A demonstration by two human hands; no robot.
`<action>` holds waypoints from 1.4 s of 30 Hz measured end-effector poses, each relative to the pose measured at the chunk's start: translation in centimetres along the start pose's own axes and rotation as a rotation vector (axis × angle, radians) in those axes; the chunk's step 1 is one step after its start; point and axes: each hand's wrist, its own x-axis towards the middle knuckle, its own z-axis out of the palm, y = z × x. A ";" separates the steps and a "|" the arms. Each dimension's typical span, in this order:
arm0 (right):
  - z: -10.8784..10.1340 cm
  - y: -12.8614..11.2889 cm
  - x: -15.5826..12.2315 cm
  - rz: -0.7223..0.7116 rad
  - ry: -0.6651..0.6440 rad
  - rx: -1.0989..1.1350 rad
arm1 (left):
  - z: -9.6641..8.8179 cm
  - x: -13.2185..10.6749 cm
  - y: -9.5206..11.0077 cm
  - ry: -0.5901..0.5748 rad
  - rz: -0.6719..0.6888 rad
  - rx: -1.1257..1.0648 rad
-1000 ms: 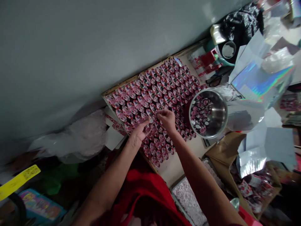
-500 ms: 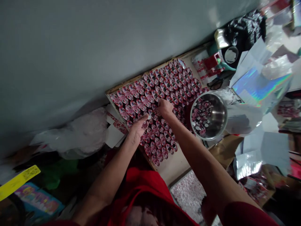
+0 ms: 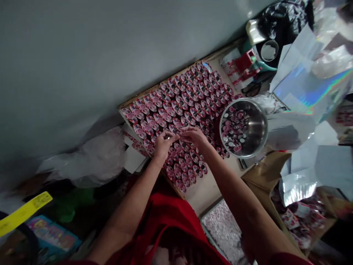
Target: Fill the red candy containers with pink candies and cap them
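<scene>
A wooden board (image 3: 205, 187) lies against the grey wall, covered with rows of several small red and pink oval packets (image 3: 179, 95). My left hand (image 3: 163, 144) hovers over the near rows with its fingers pinched on small round pieces I cannot make out. My right hand (image 3: 194, 135) is right beside it, fingertips almost touching the left ones, fingers curled in a pinch. A steel bowl (image 3: 257, 127) with several small round caps in it stands just right of my right hand.
Holographic foil bags (image 3: 306, 92) and grey sheets pile up at the right. A black bag and a tape dispenser (image 3: 255, 33) sit at the far corner. A tray of small white pieces (image 3: 223, 230) lies near me. Crumpled clear plastic (image 3: 91, 158) lies left of the board.
My right hand has drawn back from the middle rows toward my left hand, and the two now meet over the near rows. The view has shifted slightly.
</scene>
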 end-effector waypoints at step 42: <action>-3.0 5.5 -2.5 -0.003 0.456 -0.507 | -0.3 -2.1 -2.5 -0.153 -0.278 0.076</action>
